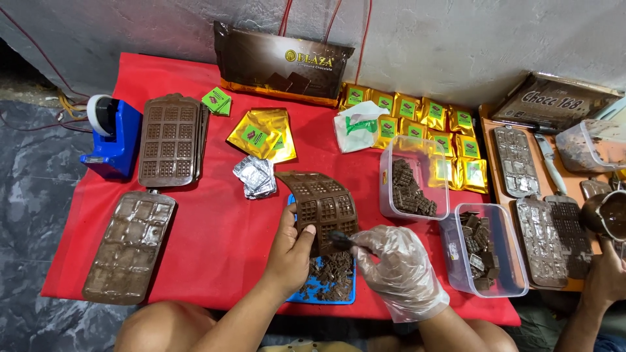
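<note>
1. While the left hand (291,251) grips a brown mould (321,207) at centre frame, tilted over a blue tray (324,294) of chocolate bits, the gloved right hand (399,268) pinches a dark tool (340,239) against it.
2. Two clear tubs (413,177) (484,249) stand just right; two more moulds (171,139) (129,245) lie left.
3. At far right, another person's hand (606,277) sits below a metal cup (605,215).
</note>
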